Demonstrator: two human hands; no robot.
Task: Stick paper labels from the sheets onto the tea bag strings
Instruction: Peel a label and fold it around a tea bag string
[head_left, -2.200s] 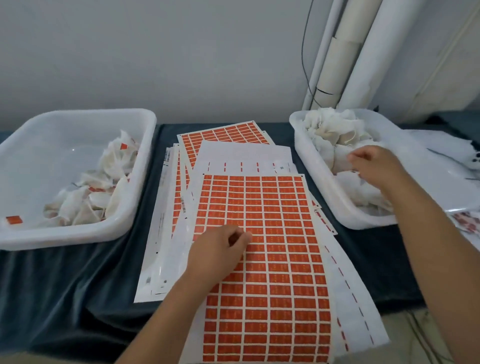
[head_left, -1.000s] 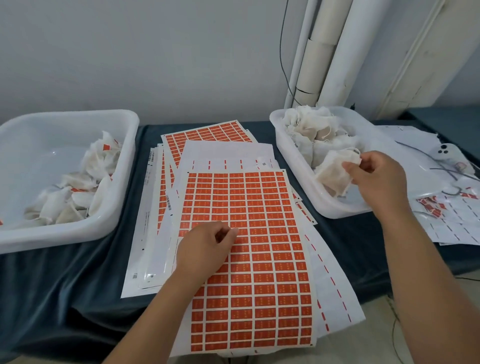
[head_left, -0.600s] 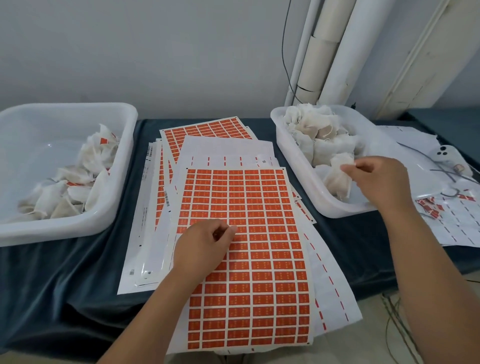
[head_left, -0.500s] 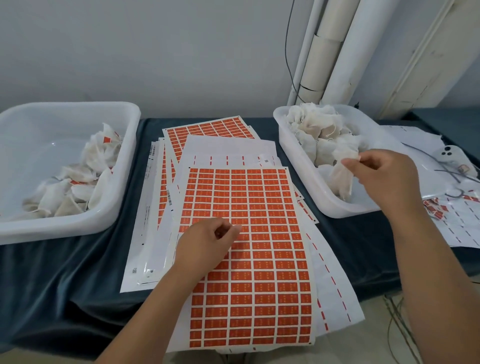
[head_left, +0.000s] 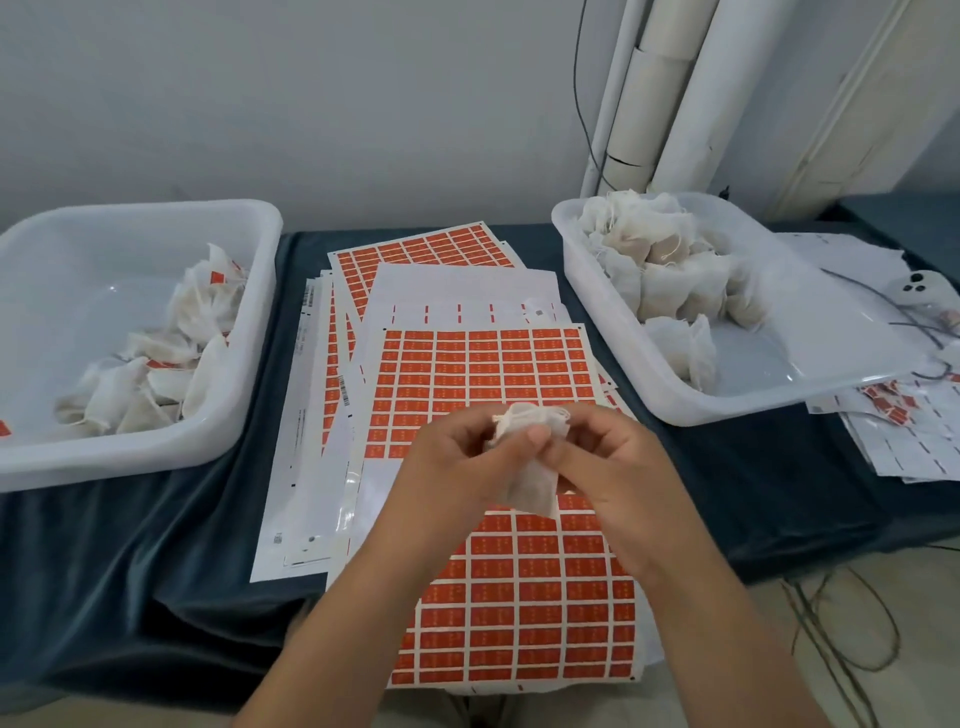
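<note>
At the centre of the frame, the left hand (head_left: 457, 467) and the right hand (head_left: 618, 467) meet above the top sheet of orange labels (head_left: 483, 369). Both pinch one white tea bag (head_left: 535, 491) near its gathered top with curled fingers, and its body hangs between them. At the upper right, a white tub (head_left: 608, 322) holds a heap of tea bags (head_left: 670, 270). At the left, another tub (head_left: 260, 332) holds labelled bags (head_left: 156, 374).

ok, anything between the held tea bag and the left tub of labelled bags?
Nothing visible. The left hand and right hand pinch the tea bag above the top label sheet; only flat sheets lie before the left tub.
</note>
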